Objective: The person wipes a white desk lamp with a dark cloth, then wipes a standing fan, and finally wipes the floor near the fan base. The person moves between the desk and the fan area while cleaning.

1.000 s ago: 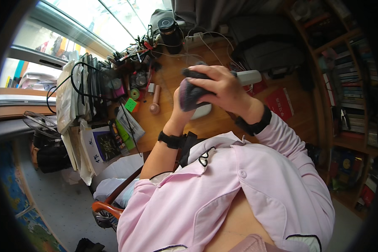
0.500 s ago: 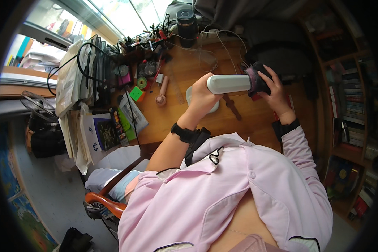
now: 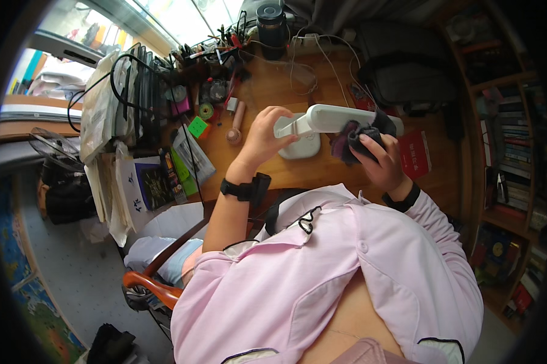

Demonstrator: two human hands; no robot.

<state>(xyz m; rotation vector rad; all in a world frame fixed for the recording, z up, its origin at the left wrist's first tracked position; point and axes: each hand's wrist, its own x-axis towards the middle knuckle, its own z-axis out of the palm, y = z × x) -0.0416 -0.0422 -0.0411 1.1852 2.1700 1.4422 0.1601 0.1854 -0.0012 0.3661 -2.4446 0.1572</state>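
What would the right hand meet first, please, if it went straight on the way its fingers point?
Beyond the dark cloth that the right hand holds, probably the long head of the white desk lamp; depth is unclear, so the cloth may already touch it.

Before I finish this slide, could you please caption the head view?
Right hand holding a dark cloth at a white desk lamp, left hand near its base.

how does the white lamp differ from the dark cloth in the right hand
The white lamp is pale and smooth; the dark cloth is blackish with a purplish part. The lamp has a long, rigid head, while the cloth is bunched and crumpled. The lamp's base rests on the desk, whereas the cloth is gripped in the right hand. Both are in front of the person.
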